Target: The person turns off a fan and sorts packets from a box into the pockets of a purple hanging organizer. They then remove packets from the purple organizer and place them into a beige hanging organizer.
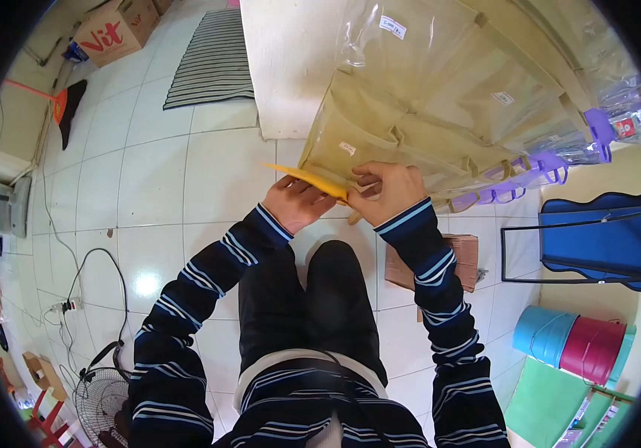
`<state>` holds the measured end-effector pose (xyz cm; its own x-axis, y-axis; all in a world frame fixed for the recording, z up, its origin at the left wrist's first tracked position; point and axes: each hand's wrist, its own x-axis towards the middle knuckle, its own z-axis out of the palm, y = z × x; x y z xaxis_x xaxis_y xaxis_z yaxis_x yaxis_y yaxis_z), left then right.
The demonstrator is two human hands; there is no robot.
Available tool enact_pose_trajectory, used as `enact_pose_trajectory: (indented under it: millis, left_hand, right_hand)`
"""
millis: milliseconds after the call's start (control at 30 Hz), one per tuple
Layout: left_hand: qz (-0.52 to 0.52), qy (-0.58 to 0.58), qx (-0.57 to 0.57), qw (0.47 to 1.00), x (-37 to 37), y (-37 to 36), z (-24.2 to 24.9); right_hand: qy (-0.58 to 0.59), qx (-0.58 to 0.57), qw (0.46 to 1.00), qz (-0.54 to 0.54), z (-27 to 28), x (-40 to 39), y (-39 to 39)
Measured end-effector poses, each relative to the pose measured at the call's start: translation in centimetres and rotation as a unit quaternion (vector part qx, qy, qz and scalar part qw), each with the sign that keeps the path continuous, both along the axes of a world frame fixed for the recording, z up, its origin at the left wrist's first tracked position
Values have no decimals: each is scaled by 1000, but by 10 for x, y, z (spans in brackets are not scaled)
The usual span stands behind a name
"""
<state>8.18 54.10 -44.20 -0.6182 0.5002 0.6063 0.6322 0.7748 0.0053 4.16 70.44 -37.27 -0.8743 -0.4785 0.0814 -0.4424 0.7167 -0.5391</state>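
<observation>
A thin, flat yellow item is seen nearly edge-on between my hands; its exact kind cannot be made out. My left hand grips it from below, with the fingers curled against its side. At its right end, my right hand pinches a corner between thumb and fingers. Just beyond my hands hangs a beige organizer with clear plastic pockets and small white labels. The right hand is close to its lower pockets, and whether it touches them is hidden.
A white wall edge stands beside the organizer. On the right are a cardboard piece, a blue board and a blue bucket. To the left lie a striped mat, cables and a fan.
</observation>
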Motion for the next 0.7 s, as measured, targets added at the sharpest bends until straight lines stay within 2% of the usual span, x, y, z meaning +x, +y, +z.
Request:
enact_pose_trajectory:
  millis: [133, 200, 233, 300, 333, 367, 400, 467, 533, 567, 600, 667, 700]
  left_hand:
    - [29, 1, 15, 999, 3, 2, -2]
    - [40, -53, 75, 995, 5, 4, -2]
    - [42, -54, 76, 995, 4, 5, -10]
    - [-31, -180, 240, 953, 2, 7, -25]
    - [-55, -223, 305, 924, 3, 8, -23]
    - [-40, -193, 250, 948, 4, 9, -20]
    - [-26, -160, 196, 967, 5, 11, -12]
    - [-55, -154, 192, 968, -3, 12, -33]
    - [-62, -120, 117, 984, -7, 11, -16]
    - [-52, -84, 51, 994, -5, 11, -5]
    - [-39, -51, -15, 998, -3, 14, 6]
    - [-32, -62, 5, 998, -4, 20, 6]
    - [-30, -69, 18, 997, -7, 22, 5]
  right_hand:
    - [-16, -11, 999, 29, 14, 9, -7]
    - [-45, -33, 997, 48, 32, 14, -13]
    - [-35, -5, 997, 71, 49, 17, -18]
    - [-28, 24, 995, 94, 67, 21, -30]
    - [27, 66, 990, 118, 71, 22, -40]
    - [82, 108, 980, 143, 73, 21, -44]
    - [153, 51, 966, 202, 66, 17, -44]
    - [150, 62, 963, 214, 41, 1, -43]
    - [107, 104, 960, 238, 45, -11, -42]
    - [26, 188, 964, 189, 54, -14, -42]
    - [71, 150, 972, 168, 47, -15, -36]
    - [148, 103, 972, 150, 21, -17, -19]
    - [148, 105, 972, 152, 17, -17, -15]
